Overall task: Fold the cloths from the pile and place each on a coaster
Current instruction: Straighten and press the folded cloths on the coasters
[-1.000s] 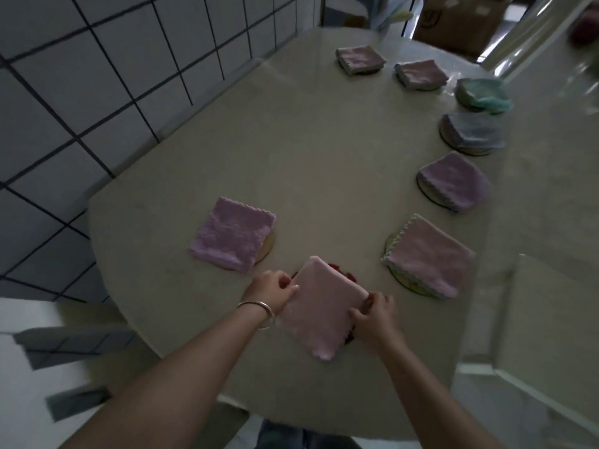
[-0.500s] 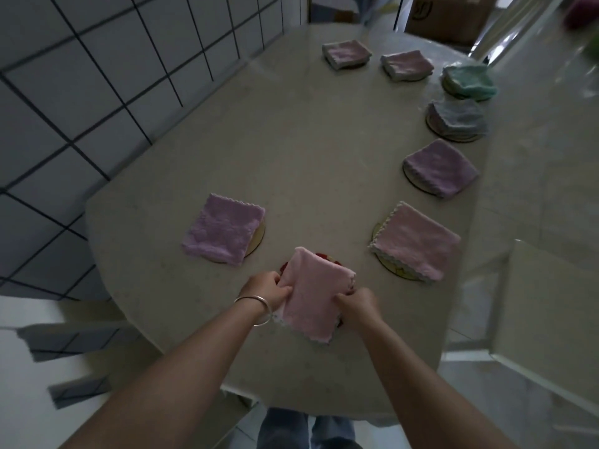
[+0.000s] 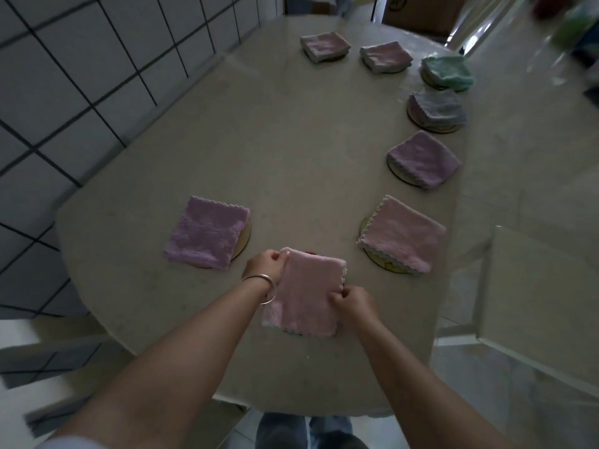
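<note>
I see left hand (image 3: 264, 265) pinching far-left corner of pink cloth (image 3: 306, 291), right hand (image 3: 351, 303) pinching its right edge; purple cloth (image 3: 207, 236) lies left of it, apart

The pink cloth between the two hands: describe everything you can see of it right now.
The pink cloth is a soft, fleecy-looking square, folded, with a zigzag edge on its right and near sides. It lies flat near the table's front edge, over a mostly hidden coaster. The left hand grips its far left corner; the right hand pinches its right edge.
</note>
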